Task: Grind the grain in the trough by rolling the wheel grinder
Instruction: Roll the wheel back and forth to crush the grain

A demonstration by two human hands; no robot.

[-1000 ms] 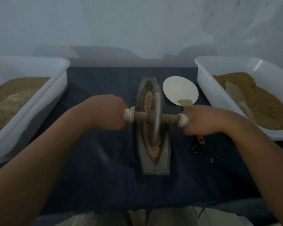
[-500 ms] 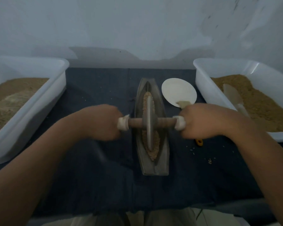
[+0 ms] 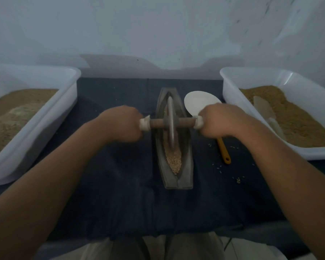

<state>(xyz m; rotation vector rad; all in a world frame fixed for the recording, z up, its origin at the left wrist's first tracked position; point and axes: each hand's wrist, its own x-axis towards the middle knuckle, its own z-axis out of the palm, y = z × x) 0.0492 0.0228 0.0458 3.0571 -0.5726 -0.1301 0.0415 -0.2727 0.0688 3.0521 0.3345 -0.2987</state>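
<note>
A grey boat-shaped trough (image 3: 187, 173) lies lengthwise on the dark cloth, with pale grain (image 3: 174, 162) along its groove. The wheel grinder (image 3: 170, 123), a grey disc on a brown wooden axle with white-wrapped ends, stands upright in the far half of the groove. My left hand (image 3: 121, 123) grips the axle's left end and my right hand (image 3: 219, 121) grips its right end. Both fists hide the handle tips.
White tubs of brown grain stand at the left (image 3: 51, 119) and right (image 3: 231, 85); the right one holds a pale scoop (image 3: 264, 109). A white dish (image 3: 195, 102) and a yellow-handled spatula (image 3: 223, 151) lie right of the trough. Spilled grains (image 3: 237, 180) dot the cloth.
The wheel has rolled away from me toward the trough's far end, and both hands went with it. More grain shows in the near part of the groove.
</note>
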